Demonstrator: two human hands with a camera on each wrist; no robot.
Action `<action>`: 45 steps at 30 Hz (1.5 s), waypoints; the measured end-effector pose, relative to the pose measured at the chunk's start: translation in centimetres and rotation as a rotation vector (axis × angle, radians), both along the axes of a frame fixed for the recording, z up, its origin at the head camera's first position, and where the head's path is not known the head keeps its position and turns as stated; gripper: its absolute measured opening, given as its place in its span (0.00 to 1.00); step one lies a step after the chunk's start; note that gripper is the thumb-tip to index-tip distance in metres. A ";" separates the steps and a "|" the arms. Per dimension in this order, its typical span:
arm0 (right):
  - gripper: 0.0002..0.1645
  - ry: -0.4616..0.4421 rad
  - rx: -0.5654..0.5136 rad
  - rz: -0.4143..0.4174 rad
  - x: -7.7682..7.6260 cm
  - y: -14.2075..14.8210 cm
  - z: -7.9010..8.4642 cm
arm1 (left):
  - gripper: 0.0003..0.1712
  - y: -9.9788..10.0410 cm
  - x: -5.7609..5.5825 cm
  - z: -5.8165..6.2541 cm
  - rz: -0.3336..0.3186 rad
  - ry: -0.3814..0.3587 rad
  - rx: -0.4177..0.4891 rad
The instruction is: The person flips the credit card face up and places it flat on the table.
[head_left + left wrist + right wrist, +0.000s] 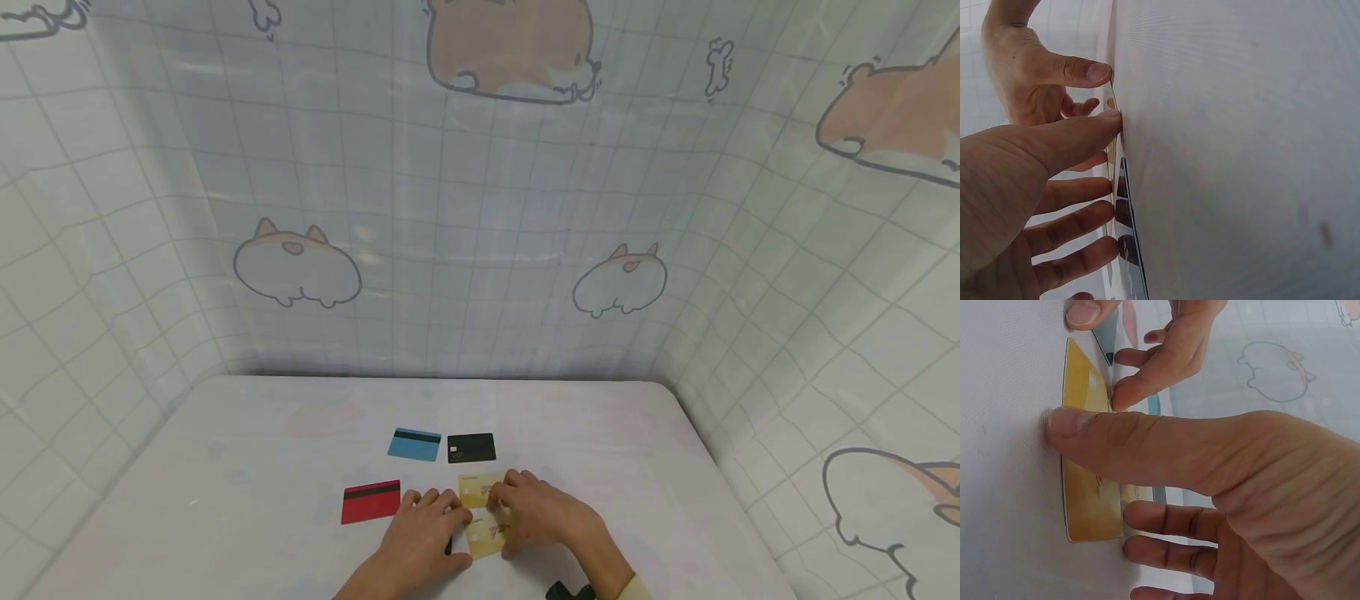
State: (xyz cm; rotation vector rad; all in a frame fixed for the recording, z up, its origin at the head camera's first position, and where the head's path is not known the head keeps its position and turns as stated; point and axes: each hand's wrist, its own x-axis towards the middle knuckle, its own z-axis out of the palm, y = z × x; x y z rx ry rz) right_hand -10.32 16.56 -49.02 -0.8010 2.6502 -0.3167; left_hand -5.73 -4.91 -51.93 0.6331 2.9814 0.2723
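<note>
Dog-printed, grid-lined walls close in on three sides of a white worktop, whose back corners are rounded. Broad strips of white run from the cards out to the side edges, and a narrower one lies behind them. Two yellow cards lie flat, one nearer the person, the other just behind it. At the near yellow card both hands meet. I see the right hand gripping it across its width, thumb at the front edge, fingers toward the back one. The left hand has its fingers fairly straight, not closed round anything, with thumb and forefinger at that card's left end; a dark card shows partly beneath it. The far yellow card is half hidden by the right fingers. Farther back, a blue card and a black card sit side by side, a slim gap between their edges. A red card lies just left of the left hand, slightly askew. Near the right wrist, a black object is cut off by the view.
</note>
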 end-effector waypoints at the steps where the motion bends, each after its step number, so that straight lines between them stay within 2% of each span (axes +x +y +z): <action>1: 0.30 0.002 0.001 0.001 0.0 0.0 0.0 | 0.31 0.0 0.0 0.0 0.000 -0.002 0.000; 36: 0.27 0.018 -0.004 -0.014 0.0 0.0 0.0 | 0.32 -0.1 0.1 0.3 -0.022 -0.016 -0.012; 45: 0.23 0.021 -0.023 0.007 -0.4 0.0 0.0 | 0.32 -0.5 -0.5 0.6 -0.030 -0.011 -0.013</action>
